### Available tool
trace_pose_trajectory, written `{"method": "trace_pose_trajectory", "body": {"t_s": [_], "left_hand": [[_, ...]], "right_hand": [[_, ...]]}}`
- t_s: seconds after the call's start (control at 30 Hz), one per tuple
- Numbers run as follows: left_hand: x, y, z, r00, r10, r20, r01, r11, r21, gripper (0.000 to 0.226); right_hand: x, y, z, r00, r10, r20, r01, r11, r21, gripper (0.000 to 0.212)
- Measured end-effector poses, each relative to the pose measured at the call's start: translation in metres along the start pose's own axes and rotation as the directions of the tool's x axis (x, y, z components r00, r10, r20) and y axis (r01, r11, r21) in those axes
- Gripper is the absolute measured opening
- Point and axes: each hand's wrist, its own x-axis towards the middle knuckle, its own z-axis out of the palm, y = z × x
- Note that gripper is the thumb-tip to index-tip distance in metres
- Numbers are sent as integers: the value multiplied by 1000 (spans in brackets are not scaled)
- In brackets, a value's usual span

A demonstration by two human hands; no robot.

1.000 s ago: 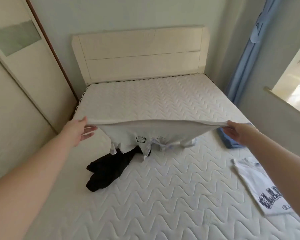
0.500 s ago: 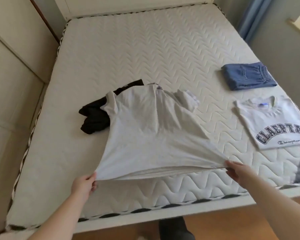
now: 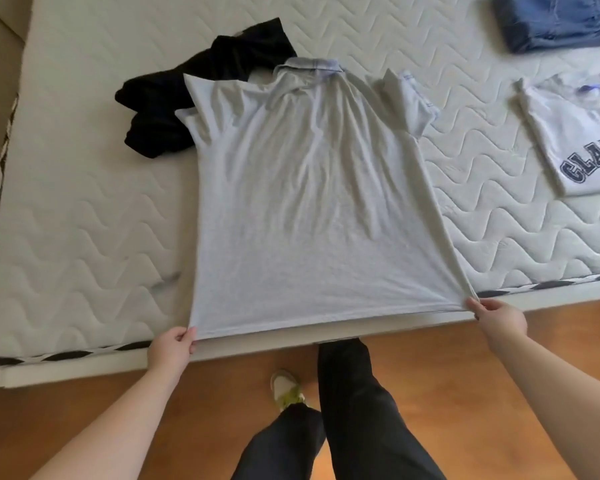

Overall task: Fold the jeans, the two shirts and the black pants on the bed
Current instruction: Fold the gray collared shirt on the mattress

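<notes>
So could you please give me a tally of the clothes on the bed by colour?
White or pale grey: 2, the spread collared shirt and the folded printed shirt.
Blue: 1, the folded jeans.
Black: 1, the crumpled pants.
Total: 4.

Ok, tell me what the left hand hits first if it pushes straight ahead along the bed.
Probably the black pants: the left hand, pinching the grey shirt at its hem corner, points up the mattress toward them. Depth is uncertain.

A quilted white mattress (image 3: 84, 220) with a checked edge band (image 3: 66, 355) lies ahead. Below, an orange wood floor (image 3: 84, 410). A pale shoe (image 3: 286, 389) stands on it.
</notes>
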Motion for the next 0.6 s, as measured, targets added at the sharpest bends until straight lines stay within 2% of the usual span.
{"method": "trace_pose_trajectory", "body": {"t_s": [0.13,0.3,0.6], "left_hand": [[-1,-5,4,995,97,29,-100,980,170,25],[-11,-12,11,994,103,46,-112,936,332,29],[-18,-10,13,997,59,46,-73,897,436,27]], "right_hand": [[2,2,1,998,-19,-60,18,1000,-21,17],[8,13,7,999,-17,-51,12,996,-92,26],[5,21,15,999,50,11,-46,971,-233,28]]}}
